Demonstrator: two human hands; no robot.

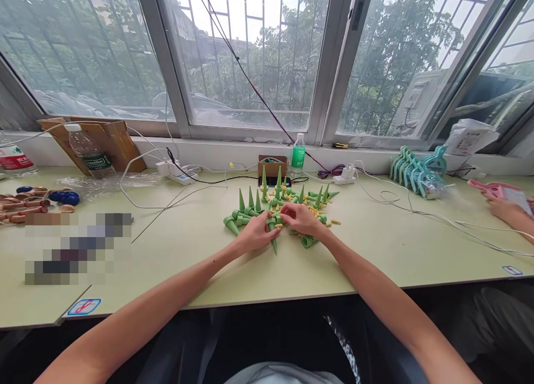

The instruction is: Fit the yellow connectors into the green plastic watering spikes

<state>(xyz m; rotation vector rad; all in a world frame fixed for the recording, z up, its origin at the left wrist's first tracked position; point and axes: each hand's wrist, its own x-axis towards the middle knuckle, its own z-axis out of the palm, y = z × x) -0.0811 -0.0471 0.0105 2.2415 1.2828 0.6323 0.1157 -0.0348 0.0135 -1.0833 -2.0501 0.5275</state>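
My left hand [256, 232] is closed around a green plastic watering spike [273, 244], its tip slanting down toward the table's front edge. Close beside it, my right hand [301, 218] has its fingers pinched together at the spike's upper end; what they hold is hidden. Around and behind both hands lies a heap of similar green spikes [230, 225], some lying flat. Several others stand upright with points up, such as one spike [264, 185] at the back. Small yellow plastic pieces [335, 222] are scattered among them.
Behind the heap stand a small cardboard box [273, 166] and a green-labelled bottle [298, 156]. White cables [387, 200] cross the table. Turquoise hangers [411, 170] sit at right, near another person's hand [507, 210] on a pink object [486, 188]. A plastic bottle [89, 153] stands left.
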